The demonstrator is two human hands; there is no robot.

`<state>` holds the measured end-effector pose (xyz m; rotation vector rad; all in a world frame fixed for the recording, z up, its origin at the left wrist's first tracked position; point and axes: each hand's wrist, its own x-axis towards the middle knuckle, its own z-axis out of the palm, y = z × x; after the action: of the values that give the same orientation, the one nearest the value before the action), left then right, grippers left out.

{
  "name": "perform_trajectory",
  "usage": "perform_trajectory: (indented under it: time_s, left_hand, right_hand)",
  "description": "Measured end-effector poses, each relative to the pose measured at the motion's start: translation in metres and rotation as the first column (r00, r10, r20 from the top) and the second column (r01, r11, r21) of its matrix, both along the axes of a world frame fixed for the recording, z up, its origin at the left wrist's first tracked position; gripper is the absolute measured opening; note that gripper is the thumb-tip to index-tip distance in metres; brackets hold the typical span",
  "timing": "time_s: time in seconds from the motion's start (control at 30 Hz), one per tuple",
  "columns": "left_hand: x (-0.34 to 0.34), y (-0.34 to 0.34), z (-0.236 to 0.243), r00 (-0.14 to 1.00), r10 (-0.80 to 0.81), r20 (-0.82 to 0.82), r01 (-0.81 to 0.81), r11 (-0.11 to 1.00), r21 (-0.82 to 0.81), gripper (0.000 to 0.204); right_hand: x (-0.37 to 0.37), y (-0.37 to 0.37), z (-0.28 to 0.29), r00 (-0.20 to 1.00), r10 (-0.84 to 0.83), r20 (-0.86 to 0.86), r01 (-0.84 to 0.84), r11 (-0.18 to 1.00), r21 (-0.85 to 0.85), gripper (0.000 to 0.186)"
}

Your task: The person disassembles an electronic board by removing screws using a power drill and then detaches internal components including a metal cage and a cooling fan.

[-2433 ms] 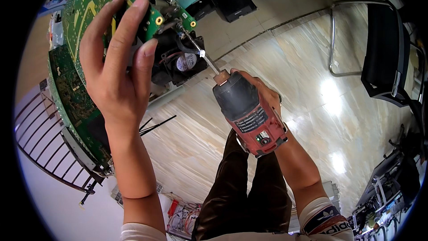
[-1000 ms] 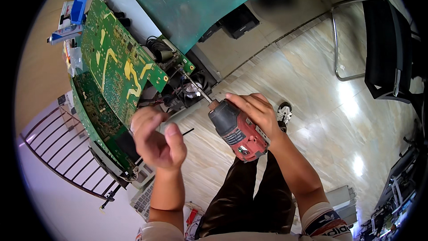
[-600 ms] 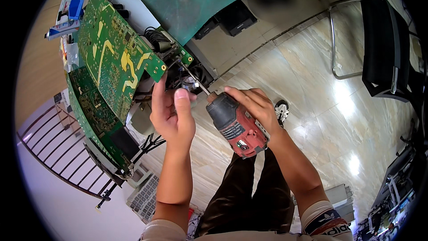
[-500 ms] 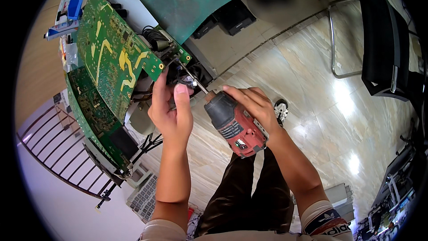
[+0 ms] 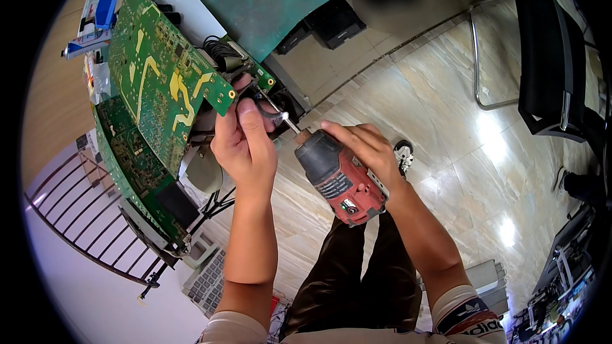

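My right hand (image 5: 368, 155) is wrapped round a red and black power screwdriver (image 5: 344, 181). Its long thin bit (image 5: 278, 111) slants up and left to the dark parts beside the corner of a large green circuit board (image 5: 159, 70). Just below that corner is my left hand (image 5: 245, 143), thumb and fingers drawn together in a pinch. A dark cable-like piece (image 5: 271, 115) curves from beside these fingers to the bit. What the fingertips grip is hidden. Behind the corner lies a bundle of black cable (image 5: 220, 51).
A second green board (image 5: 137, 153) sits below the first. At the upper middle is a green mat (image 5: 261, 0), with black boxes (image 5: 335, 22) under its edge. A black chair (image 5: 551, 64) stands at right on the tiled floor. A keyboard (image 5: 207, 283) lies at lower left.
My left thumb has moved up toward the board corner and the fingers have closed together. The power screwdriver has shifted slightly right. Another person's foot has come in at the right edge.
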<state>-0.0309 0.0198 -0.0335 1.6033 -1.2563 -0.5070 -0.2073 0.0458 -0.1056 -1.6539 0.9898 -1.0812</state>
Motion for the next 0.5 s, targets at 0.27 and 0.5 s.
perform_trajectory:
  time_s: [0.27, 0.5]
  left_hand:
    - [-0.002, -0.004, -0.002, 0.957, 0.087, 0.275, -0.082, 0.996, -0.029, 0.021]
    - [-0.009, -0.005, -0.002, 0.92, 0.171, 0.353, -0.162, 0.985, -0.055, 0.018]
  right_hand:
    - [0.001, -0.004, -0.005, 0.999, -0.004, 0.034, 0.005, 0.999, -0.035, 0.059]
    - [0.002, -0.004, -0.01, 1.0, -0.004, 0.002, 0.005, 0.995, -0.096, 0.06]
